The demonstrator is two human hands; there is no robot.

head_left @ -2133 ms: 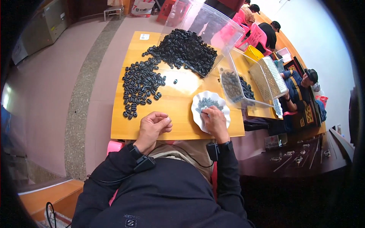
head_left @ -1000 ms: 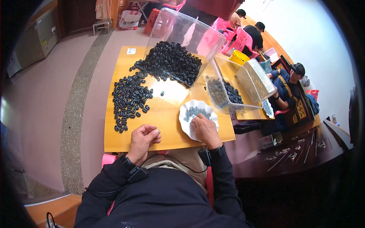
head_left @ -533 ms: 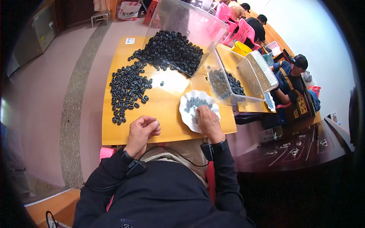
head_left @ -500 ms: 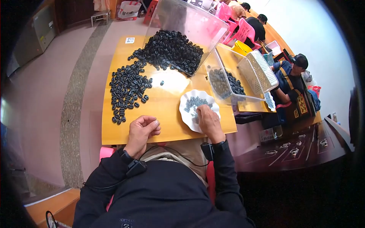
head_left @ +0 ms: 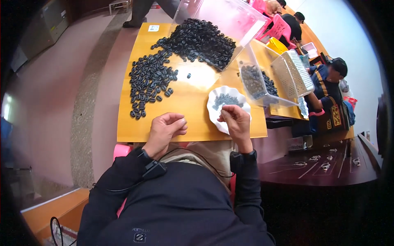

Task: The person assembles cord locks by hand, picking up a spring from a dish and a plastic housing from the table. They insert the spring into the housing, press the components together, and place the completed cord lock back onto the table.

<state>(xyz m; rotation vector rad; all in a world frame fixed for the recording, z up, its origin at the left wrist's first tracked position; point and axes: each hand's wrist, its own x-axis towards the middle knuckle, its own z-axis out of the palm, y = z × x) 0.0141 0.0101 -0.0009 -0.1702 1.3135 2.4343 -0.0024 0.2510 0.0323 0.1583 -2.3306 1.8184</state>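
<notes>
My left hand point(head_left: 166, 128) rests near the front edge of the yellow table point(head_left: 193, 92), its fingers curled in and the thumb against them; whether it holds a small part is hidden. My right hand point(head_left: 237, 121) hovers over the near rim of a white scalloped dish point(head_left: 214, 103) that holds several small grey pieces point(head_left: 227, 99). Its fingertips are pinched together just above the dish; I cannot see what is between them. A spread of black rings point(head_left: 150, 80) lies to the left of both hands, and a bigger heap of black rings point(head_left: 203, 39) lies farther back.
A clear plastic bin point(head_left: 256, 84) with dark pieces stands right of the dish, a white perforated basket point(head_left: 293, 74) beyond it. A large clear bin point(head_left: 230, 16) leans over the heap. Other people point(head_left: 328, 86) sit at the right. A dark table point(head_left: 320, 164) lies lower right.
My view has drifted and tilted down toward the table. My right hand has stayed at the white dish, fingers working over the pieces; my left hand has stayed curled at the front edge.
</notes>
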